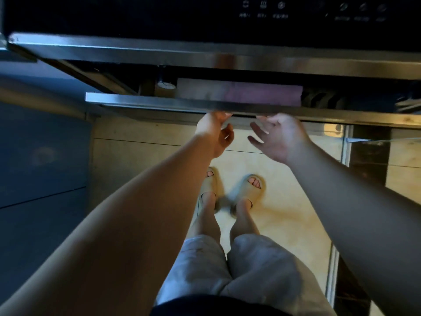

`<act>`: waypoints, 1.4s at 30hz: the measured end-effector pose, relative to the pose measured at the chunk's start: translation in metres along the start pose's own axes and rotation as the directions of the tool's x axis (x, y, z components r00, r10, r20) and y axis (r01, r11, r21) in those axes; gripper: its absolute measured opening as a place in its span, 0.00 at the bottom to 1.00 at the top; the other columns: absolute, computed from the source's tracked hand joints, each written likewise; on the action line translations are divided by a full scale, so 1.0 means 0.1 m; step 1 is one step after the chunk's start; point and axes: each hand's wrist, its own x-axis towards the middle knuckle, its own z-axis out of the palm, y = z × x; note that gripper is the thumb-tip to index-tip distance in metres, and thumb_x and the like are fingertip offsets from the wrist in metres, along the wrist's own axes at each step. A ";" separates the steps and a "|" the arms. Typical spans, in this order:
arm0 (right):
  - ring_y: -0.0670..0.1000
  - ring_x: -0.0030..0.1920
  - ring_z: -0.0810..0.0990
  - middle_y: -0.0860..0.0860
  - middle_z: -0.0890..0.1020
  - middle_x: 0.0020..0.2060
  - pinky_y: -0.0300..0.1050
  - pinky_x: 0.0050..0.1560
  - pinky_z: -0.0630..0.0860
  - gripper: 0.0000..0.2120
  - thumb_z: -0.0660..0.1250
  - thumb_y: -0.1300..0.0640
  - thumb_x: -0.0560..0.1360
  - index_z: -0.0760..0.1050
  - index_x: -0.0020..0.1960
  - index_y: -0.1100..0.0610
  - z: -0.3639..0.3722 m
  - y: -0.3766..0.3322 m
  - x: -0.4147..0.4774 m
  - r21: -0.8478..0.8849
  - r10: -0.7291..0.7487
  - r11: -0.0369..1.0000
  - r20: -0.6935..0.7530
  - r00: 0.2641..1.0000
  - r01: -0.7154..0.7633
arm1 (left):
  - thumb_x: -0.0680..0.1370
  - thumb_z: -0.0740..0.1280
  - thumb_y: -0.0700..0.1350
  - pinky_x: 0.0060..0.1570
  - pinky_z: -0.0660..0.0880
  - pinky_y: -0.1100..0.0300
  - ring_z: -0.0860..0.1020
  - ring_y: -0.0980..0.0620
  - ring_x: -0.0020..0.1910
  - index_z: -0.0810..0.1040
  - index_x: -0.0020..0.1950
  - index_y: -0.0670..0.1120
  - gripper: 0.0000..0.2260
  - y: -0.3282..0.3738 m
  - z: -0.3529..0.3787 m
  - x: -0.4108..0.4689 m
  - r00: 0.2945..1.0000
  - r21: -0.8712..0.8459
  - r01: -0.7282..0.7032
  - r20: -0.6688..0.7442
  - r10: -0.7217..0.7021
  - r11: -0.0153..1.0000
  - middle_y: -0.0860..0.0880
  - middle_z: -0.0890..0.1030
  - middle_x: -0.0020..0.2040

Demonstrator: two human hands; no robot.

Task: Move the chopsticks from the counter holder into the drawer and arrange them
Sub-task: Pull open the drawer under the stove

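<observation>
Steel-fronted drawer (159, 102) is seen part-open across the upper middle of the frame. Left hand (214, 131) is raised to its front lip, fingers (219, 116) curled on the lip, thumb held apart below. Right hand (279, 139) is held just right of it, fingers (258, 130) spread and released, just under the lip. Both forearms are extended up the frame.

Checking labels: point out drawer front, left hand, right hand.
drawer front (148, 101): head view, steel top edge.
left hand (214, 133): head view, middle of hand.
right hand (281, 137): head view, middle of hand.
</observation>
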 end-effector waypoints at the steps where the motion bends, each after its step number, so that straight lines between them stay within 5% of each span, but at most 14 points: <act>1: 0.53 0.64 0.74 0.50 0.78 0.56 0.59 0.70 0.64 0.10 0.52 0.62 0.77 0.68 0.56 0.57 -0.05 0.05 -0.05 -0.007 0.014 1.000 -0.001 1.000 -0.014 | 0.81 0.60 0.40 0.36 0.72 0.64 0.72 0.54 0.34 0.78 0.50 0.44 0.07 -0.07 -0.06 -0.01 1.000 0.006 0.007 -0.006 -0.007 1.000 0.47 0.79 0.51; 4: 0.53 0.63 0.74 0.50 0.78 0.59 0.58 0.69 0.65 0.15 0.52 0.61 0.77 0.66 0.62 0.56 -0.18 0.22 -0.17 0.008 0.052 0.999 -0.006 0.999 -0.052 | 0.81 0.60 0.40 0.34 0.72 0.63 0.72 0.54 0.34 0.78 0.49 0.47 0.08 -0.24 -0.22 -0.06 0.999 0.028 0.032 -0.034 -0.031 0.999 0.49 0.80 0.55; 8: 0.53 0.62 0.75 0.50 0.77 0.59 0.56 0.61 0.70 0.17 0.53 0.60 0.77 0.63 0.66 0.53 -0.34 0.48 -0.32 0.005 0.107 0.994 -0.018 0.994 -0.107 | 0.81 0.60 0.42 0.30 0.73 0.62 0.72 0.54 0.34 0.80 0.53 0.46 0.09 -0.45 -0.45 -0.17 0.993 0.121 0.101 -0.081 -0.091 0.988 0.50 0.79 0.49; 12: 0.54 0.64 0.73 0.50 0.78 0.57 0.59 0.68 0.65 0.17 0.52 0.59 0.78 0.66 0.65 0.54 -0.48 0.67 -0.54 -0.007 0.170 0.985 0.011 0.985 -0.170 | 0.80 0.61 0.42 0.30 0.74 0.62 0.73 0.53 0.36 0.80 0.59 0.44 0.12 -0.63 -0.66 -0.35 0.983 0.125 0.166 -0.100 -0.154 0.978 0.47 0.81 0.50; 16: 0.54 0.64 0.72 0.51 0.77 0.61 0.58 0.67 0.65 0.17 0.52 0.59 0.78 0.69 0.64 0.54 -0.56 0.78 -0.73 -0.024 0.229 0.973 0.001 0.973 -0.229 | 0.78 0.60 0.40 0.28 0.72 0.65 0.72 0.54 0.33 0.78 0.50 0.44 0.07 -0.83 -0.78 -0.52 0.979 0.075 0.197 -0.068 -0.192 0.978 0.50 0.75 0.38; 21: 0.52 0.54 0.75 0.50 0.78 0.50 0.60 0.70 0.62 0.13 0.53 0.59 0.77 0.72 0.57 0.54 -0.68 0.98 -0.87 -0.013 0.312 0.950 -0.055 0.949 -0.313 | 0.79 0.58 0.39 0.32 0.67 0.63 0.69 0.52 0.31 0.77 0.47 0.45 0.08 -1.01 -0.90 -0.68 0.971 0.063 0.222 -0.107 -0.214 0.973 0.50 0.76 0.40; 25: 0.52 0.53 0.75 0.50 0.79 0.52 0.60 0.65 0.65 0.13 0.52 0.58 0.77 0.73 0.55 0.55 -0.76 1.08 -0.92 0.018 0.367 0.930 -0.082 0.927 -0.366 | 0.79 0.58 0.40 0.34 0.65 0.61 0.67 0.51 0.32 0.76 0.43 0.45 0.09 -1.12 -0.98 -0.79 0.964 0.016 0.253 -0.088 -0.250 0.967 0.49 0.71 0.39; 29: 0.54 0.51 0.78 0.52 0.80 0.50 0.57 0.61 0.69 0.12 0.53 0.58 0.78 0.73 0.55 0.57 -0.68 0.97 -0.93 -0.060 0.386 0.915 -0.153 0.910 -0.399 | 0.81 0.58 0.43 0.42 0.70 0.58 0.73 0.50 0.37 0.75 0.47 0.47 0.07 -1.06 -0.91 -0.86 0.964 0.125 0.239 -0.154 -0.219 0.963 0.49 0.80 0.49; 33: 0.53 0.47 0.79 0.50 0.83 0.47 0.50 0.51 0.72 0.11 0.56 0.54 0.76 0.75 0.53 0.53 -0.54 0.83 -1.07 -0.483 0.468 0.725 -0.177 0.866 -0.491 | 0.82 0.60 0.43 0.28 0.71 0.65 0.74 0.53 0.30 0.74 0.44 0.47 0.08 -0.96 -0.95 -1.09 0.975 0.572 0.195 -0.204 -0.092 0.797 0.48 0.79 0.42; 35: 0.51 0.46 0.79 0.49 0.82 0.48 0.47 0.47 0.72 0.10 0.58 0.52 0.76 0.77 0.48 0.53 -0.42 0.75 -1.16 -0.630 0.452 0.641 -0.152 0.879 -0.438 | 0.81 0.60 0.40 0.30 0.72 0.64 0.76 0.53 0.33 0.74 0.42 0.47 0.09 -0.92 -1.04 -1.17 0.988 0.736 0.116 -0.153 -0.003 0.667 0.46 0.79 0.45; 38: 0.52 0.46 0.80 0.51 0.83 0.53 0.44 0.44 0.72 0.06 0.59 0.53 0.77 0.74 0.48 0.50 -0.18 0.65 -1.27 -0.839 0.285 0.501 -0.075 0.955 -0.215 | 0.81 0.61 0.42 0.39 0.76 0.59 0.80 0.46 0.46 0.79 0.52 0.45 0.08 -0.88 -1.13 -1.38 0.974 0.828 -0.005 -0.123 0.191 0.561 0.45 0.81 0.52; 40: 0.52 0.47 0.81 0.52 0.83 0.52 0.43 0.43 0.71 0.07 0.61 0.56 0.76 0.76 0.52 0.51 0.01 0.63 -1.34 -0.951 0.145 0.309 0.075 0.987 0.027 | 0.80 0.62 0.44 0.52 0.76 0.56 0.79 0.46 0.55 0.79 0.57 0.46 0.09 -0.85 -1.19 -1.56 0.946 0.872 -0.067 -0.099 0.309 0.486 0.47 0.81 0.56; 42: 0.51 0.49 0.79 0.52 0.82 0.52 0.42 0.47 0.72 0.11 0.62 0.58 0.75 0.76 0.57 0.54 0.18 0.62 -1.38 -0.964 0.090 0.092 0.257 0.962 0.249 | 0.81 0.61 0.47 0.55 0.73 0.57 0.78 0.47 0.58 0.78 0.63 0.47 0.12 -0.86 -1.26 -1.75 0.917 0.922 -0.097 -0.063 0.393 0.374 0.49 0.80 0.60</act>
